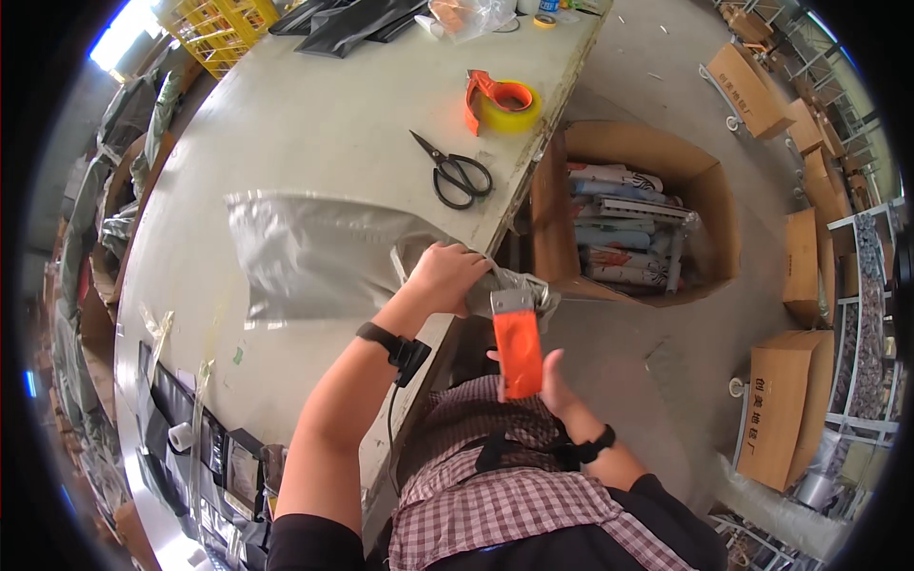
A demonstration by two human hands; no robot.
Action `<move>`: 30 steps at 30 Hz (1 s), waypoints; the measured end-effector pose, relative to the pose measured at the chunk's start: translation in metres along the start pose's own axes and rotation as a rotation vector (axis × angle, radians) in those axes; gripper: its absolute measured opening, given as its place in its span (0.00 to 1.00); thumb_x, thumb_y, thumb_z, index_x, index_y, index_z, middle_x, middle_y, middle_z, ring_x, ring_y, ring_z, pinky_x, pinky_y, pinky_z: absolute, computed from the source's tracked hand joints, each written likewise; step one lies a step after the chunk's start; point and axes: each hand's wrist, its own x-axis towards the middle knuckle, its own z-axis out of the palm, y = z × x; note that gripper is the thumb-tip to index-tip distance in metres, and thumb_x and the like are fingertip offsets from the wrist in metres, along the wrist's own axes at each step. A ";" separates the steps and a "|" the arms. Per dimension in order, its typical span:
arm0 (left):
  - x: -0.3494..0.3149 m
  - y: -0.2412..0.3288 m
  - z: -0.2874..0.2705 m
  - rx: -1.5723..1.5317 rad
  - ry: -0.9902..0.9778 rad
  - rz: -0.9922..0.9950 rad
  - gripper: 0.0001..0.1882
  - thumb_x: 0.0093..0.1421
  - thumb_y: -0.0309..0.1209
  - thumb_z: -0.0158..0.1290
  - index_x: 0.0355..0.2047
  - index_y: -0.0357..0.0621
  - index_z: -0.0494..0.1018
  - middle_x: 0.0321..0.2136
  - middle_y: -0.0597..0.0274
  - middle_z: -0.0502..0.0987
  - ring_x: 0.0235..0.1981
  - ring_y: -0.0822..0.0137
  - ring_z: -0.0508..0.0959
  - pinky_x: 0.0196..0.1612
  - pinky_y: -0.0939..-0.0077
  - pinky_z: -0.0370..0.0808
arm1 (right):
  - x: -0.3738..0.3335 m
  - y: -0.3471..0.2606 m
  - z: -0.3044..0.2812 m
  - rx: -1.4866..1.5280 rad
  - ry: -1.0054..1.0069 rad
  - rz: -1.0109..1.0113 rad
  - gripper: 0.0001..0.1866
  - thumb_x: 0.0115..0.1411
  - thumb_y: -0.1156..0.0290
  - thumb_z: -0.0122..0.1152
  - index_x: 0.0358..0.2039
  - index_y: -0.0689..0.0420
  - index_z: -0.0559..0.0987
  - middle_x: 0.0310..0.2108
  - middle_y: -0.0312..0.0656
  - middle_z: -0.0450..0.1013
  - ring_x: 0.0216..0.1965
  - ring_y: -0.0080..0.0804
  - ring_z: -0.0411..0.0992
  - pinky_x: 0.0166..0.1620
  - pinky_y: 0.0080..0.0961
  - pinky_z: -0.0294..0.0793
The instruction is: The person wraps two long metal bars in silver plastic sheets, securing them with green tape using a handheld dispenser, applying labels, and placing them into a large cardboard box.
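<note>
left hand (446, 279) clamps the grey bag (324, 252) near its bunched end, by the table (314, 124) edge; right hand (555, 383) grips the orange tool (519, 354). a loose left grip could let the bag slip.

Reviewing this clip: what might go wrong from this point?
The grey plastic bag reaches past the edge of the table beyond the left hand, so it might slip if released. Its far side lies close to the black scissors; shifting it could shove them. The yellow tape roll sits near that edge, beside an open carton, so a knock might send it over.
</note>
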 end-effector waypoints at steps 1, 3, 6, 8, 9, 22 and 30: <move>-0.003 -0.003 0.000 -0.030 -0.006 -0.075 0.37 0.28 0.44 0.67 0.43 0.51 0.69 0.41 0.69 0.73 0.44 0.65 0.73 0.45 0.70 0.71 | 0.001 -0.020 0.006 0.070 0.046 -0.064 0.58 0.47 0.23 0.16 0.57 0.65 0.61 0.43 0.48 0.71 0.31 0.29 0.73 0.39 0.26 0.72; -0.012 0.001 0.013 -0.063 -0.054 -0.136 0.40 0.29 0.44 0.67 0.47 0.51 0.67 0.44 0.68 0.72 0.46 0.64 0.72 0.46 0.67 0.70 | 0.004 -0.075 0.002 0.264 0.073 -0.134 0.56 0.49 0.24 0.16 0.54 0.65 0.64 0.42 0.48 0.72 0.29 0.27 0.72 0.38 0.25 0.72; -0.018 0.029 0.019 0.080 0.116 0.031 0.45 0.30 0.43 0.66 0.52 0.50 0.64 0.45 0.65 0.70 0.48 0.62 0.71 0.48 0.59 0.67 | 0.044 -0.154 -0.028 0.395 0.034 -0.280 0.45 0.58 0.31 0.25 0.49 0.64 0.70 0.43 0.46 0.73 0.39 0.32 0.72 0.45 0.28 0.71; -0.013 0.030 0.016 0.043 0.087 0.020 0.44 0.30 0.44 0.66 0.52 0.51 0.64 0.44 0.65 0.71 0.47 0.62 0.71 0.48 0.60 0.67 | 0.059 -0.170 -0.050 0.337 -0.052 -0.341 0.45 0.58 0.32 0.27 0.51 0.64 0.68 0.45 0.45 0.72 0.45 0.32 0.70 0.49 0.30 0.69; -0.012 0.026 0.015 0.004 0.057 -0.020 0.44 0.30 0.44 0.66 0.51 0.52 0.65 0.44 0.65 0.71 0.46 0.62 0.72 0.48 0.61 0.68 | 0.057 -0.173 -0.036 0.289 0.107 -0.334 0.46 0.58 0.31 0.26 0.53 0.64 0.67 0.46 0.45 0.71 0.46 0.32 0.69 0.49 0.30 0.68; 0.010 0.025 0.009 0.096 -0.051 -0.058 0.42 0.29 0.46 0.67 0.50 0.58 0.67 0.43 0.65 0.71 0.46 0.63 0.71 0.44 0.66 0.69 | 0.001 -0.100 -0.014 0.447 0.043 -0.291 0.33 0.63 0.44 0.34 0.45 0.64 0.71 0.33 0.45 0.73 0.30 0.29 0.73 0.39 0.27 0.72; 0.006 0.044 0.016 0.069 0.129 -0.047 0.43 0.29 0.43 0.66 0.51 0.54 0.67 0.57 0.56 0.58 0.47 0.61 0.69 0.47 0.65 0.66 | 0.107 -0.234 -0.048 0.156 0.106 0.149 0.21 0.59 0.56 0.45 0.32 0.64 0.74 0.23 0.43 0.73 0.21 0.30 0.71 0.29 0.27 0.73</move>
